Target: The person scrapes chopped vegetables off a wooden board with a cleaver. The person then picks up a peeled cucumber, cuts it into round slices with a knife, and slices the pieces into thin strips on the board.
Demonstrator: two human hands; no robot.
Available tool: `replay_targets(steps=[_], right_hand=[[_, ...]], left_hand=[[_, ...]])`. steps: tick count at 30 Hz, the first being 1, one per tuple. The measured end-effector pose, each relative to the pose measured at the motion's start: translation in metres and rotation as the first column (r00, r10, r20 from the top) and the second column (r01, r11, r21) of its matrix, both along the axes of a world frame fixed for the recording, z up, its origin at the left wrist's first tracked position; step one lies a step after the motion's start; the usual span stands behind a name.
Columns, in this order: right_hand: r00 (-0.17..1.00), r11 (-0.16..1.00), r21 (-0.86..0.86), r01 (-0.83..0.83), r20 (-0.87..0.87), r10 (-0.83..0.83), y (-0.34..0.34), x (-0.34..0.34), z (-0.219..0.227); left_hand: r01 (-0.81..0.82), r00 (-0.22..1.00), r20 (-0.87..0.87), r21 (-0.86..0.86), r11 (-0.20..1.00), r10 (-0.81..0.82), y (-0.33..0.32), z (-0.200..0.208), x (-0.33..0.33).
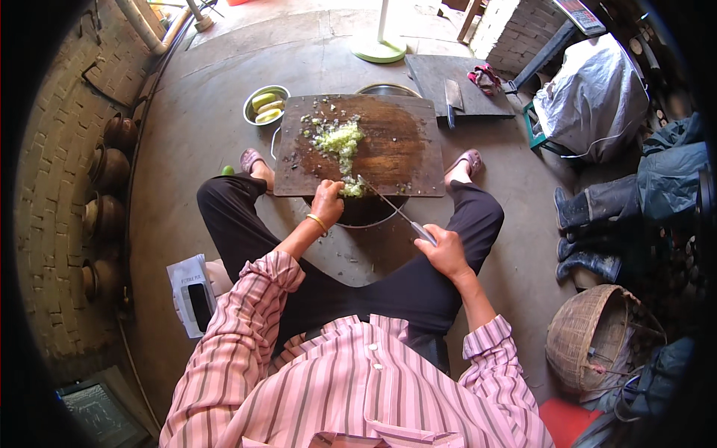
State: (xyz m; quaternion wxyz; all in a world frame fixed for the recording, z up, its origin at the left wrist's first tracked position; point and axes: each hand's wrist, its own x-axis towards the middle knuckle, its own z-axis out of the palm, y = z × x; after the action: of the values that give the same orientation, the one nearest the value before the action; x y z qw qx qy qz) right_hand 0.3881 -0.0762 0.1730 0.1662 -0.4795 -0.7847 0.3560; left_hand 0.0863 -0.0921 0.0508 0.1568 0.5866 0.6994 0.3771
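A worn wooden cutting board (399, 142) lies in front of my knees, with a heap of finely chopped pale-green vegetable (340, 140) left of its middle. A smaller clump trails to the board's near edge. My right hand (447, 254) is closed round the handle of a kitchen knife (394, 207), whose blade is seen nearly edge-on and reaches over the board, its tip by the small clump. My left hand (326, 203) is at the near edge beside that clump, fingers curled together. Whatever they pinch is hidden.
A metal bowl (249, 112) of pale-green vegetables stands beyond the board's left corner. A cleaver (453, 97) lies on a dark board (426, 71) at right. A container partly shows beneath the cutting board. Clay pots (112, 168) line the left wall; boots (590, 265) and a wicker basket (571, 336) are at right.
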Motion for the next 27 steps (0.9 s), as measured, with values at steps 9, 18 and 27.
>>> replay_targets(steps=[9, 18, 27], right_hand=[[0.996, 0.998, -0.058, -0.019, -0.089, 0.014, 0.01, -0.005, -0.004], [0.972, 0.982, -0.034, 0.185, -0.142, -0.189, 0.082, -0.048, -0.034], [0.99, 0.997, 0.018, 0.07, -0.122, -0.067, 0.072, -0.064, -0.036]], left_hand=[[0.051, 0.994, 0.093, 0.041, 0.998, -0.055, 0.002, -0.004, -0.011], [-0.234, 0.968, -0.075, 0.063, 0.97, 0.238, 0.079, 0.002, -0.096], [-0.155, 0.985, -0.074, 0.006, 0.988, 0.155, 0.09, -0.014, -0.074]])
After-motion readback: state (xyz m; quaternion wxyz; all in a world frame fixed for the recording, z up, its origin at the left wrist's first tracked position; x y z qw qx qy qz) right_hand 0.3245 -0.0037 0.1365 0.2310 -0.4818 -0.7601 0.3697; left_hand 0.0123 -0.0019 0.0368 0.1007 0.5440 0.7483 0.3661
